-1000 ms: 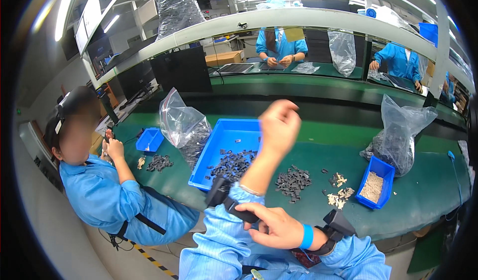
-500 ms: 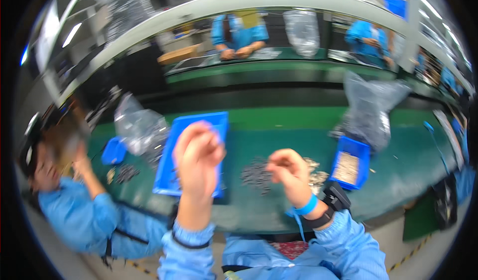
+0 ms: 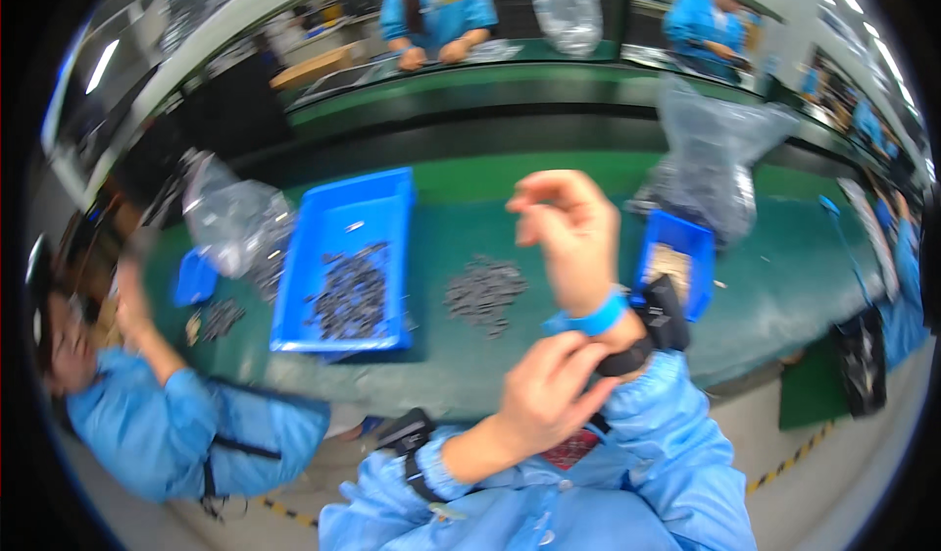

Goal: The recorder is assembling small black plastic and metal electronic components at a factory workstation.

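Observation:
My right hand [image 3: 573,237] is raised above the green bench, fingers loosely curled and open, with nothing visible between thumb and fingertips. It wears a blue wristband [image 3: 593,318] and a black wrist strap [image 3: 625,360] carrying a small black device [image 3: 665,314]. From below, my left hand [image 3: 549,394] reaches across, its fingertips closed against the black strap at my right wrist. Another black device [image 3: 407,431] is strapped to my left wrist. A pile of small dark pieces [image 3: 485,294] lies on the bench, left of my right hand.
A large blue tray [image 3: 404,257] with dark pieces stands left of the pile. At right, a blue bin [image 3: 701,281] holds beige pieces beside a clear plastic bag [image 3: 711,169]. Another bag [image 3: 230,218] lies at left. A co-worker in blue [image 3: 147,404] sits at left.
My left hand has moved from over the blue tray down and right to my right wrist. My right hand has risen off the bench area. The whole view has tilted down.

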The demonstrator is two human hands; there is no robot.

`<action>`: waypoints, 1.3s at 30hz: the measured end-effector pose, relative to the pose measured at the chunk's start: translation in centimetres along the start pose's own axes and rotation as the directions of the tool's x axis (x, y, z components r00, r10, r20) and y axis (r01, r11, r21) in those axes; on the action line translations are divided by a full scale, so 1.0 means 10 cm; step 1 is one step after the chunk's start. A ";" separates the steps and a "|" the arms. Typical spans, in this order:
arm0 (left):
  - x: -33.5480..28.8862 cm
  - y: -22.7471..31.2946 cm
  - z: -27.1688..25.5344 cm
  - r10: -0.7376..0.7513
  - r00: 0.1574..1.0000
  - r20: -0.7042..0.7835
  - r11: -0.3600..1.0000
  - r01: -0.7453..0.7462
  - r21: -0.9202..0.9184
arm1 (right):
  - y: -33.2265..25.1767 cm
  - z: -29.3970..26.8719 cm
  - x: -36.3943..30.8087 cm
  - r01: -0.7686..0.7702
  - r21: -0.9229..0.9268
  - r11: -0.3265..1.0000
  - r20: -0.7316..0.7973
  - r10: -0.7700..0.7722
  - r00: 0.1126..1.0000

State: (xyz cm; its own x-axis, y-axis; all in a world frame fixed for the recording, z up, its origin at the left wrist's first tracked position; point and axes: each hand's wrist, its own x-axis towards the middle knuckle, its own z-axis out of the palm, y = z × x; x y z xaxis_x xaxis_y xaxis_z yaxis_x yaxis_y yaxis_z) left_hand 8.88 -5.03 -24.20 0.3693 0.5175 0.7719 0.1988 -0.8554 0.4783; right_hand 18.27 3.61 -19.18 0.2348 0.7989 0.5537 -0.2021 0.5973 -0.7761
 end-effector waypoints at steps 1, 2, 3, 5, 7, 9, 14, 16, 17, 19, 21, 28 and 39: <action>-0.01 0.02 -0.02 -0.029 1.000 -0.009 0.999 0.029 0.023 | 0.02 0.03 0.00 0.031 0.011 0.999 -0.036 -0.031 0.999; -0.04 0.02 -0.02 -0.030 0.999 -0.023 0.999 0.031 0.038 | -0.03 0.03 0.00 0.030 0.018 0.999 -0.033 -0.030 0.999; -0.05 0.02 0.00 -0.023 0.999 -0.032 0.998 0.025 0.062 | -0.05 0.02 0.00 0.024 0.004 1.000 -0.053 -0.024 0.998; -0.09 0.03 0.05 0.030 0.997 -0.070 0.993 -0.022 0.118 | -0.04 -0.04 0.00 0.006 -0.019 1.000 -0.086 -0.007 0.996; -0.07 0.05 0.06 -0.005 0.998 -0.056 0.999 0.008 0.044 | -0.04 -0.03 -0.03 -0.028 0.000 1.000 -0.094 0.028 0.995; -0.07 0.06 0.03 -0.048 0.998 -0.043 0.997 0.051 0.064 | 0.01 -0.02 -0.07 -0.017 -0.050 0.999 -0.033 0.015 0.999; -0.08 0.09 0.02 -0.068 0.998 -0.001 0.991 0.068 0.111 | 0.05 0.05 -0.14 -0.052 -0.076 0.996 -0.011 0.052 0.999; -0.16 0.04 0.06 -0.078 0.997 0.002 0.994 0.078 0.073 | 0.10 0.04 -0.17 -0.076 -0.089 0.993 0.010 0.077 0.997; -0.17 0.06 0.08 -0.075 0.997 0.010 0.997 0.074 0.037 | 0.08 0.01 -0.18 -0.086 -0.099 0.991 0.024 0.089 0.996; -0.21 0.09 0.12 -0.074 0.997 0.006 0.997 0.074 -0.035 | 0.08 -0.02 -0.20 -0.078 -0.099 0.992 0.028 0.081 0.996; -0.21 0.13 0.16 -0.112 0.974 0.199 0.982 0.139 -0.129 | 0.07 -0.17 -0.16 -0.152 -0.038 0.988 -0.027 0.151 0.988; -0.20 0.16 -0.18 -0.052 0.982 0.179 0.952 0.103 -0.287 | -0.20 -0.33 0.13 -0.308 0.777 0.549 0.101 0.374 0.922; -0.28 0.13 0.21 -0.384 0.853 0.354 0.565 0.520 -0.641 | -0.53 -0.45 -0.13 -0.158 0.965 0.211 0.078 0.344 0.936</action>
State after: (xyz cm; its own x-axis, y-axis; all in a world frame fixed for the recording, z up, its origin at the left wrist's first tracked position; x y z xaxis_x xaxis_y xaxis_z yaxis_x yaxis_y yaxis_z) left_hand 10.01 -7.63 -26.59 0.5596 0.7617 0.3266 -0.2777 -0.1990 0.9398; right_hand 23.36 -0.92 -17.13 0.0761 0.9585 0.2749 -0.9969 0.0678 0.0396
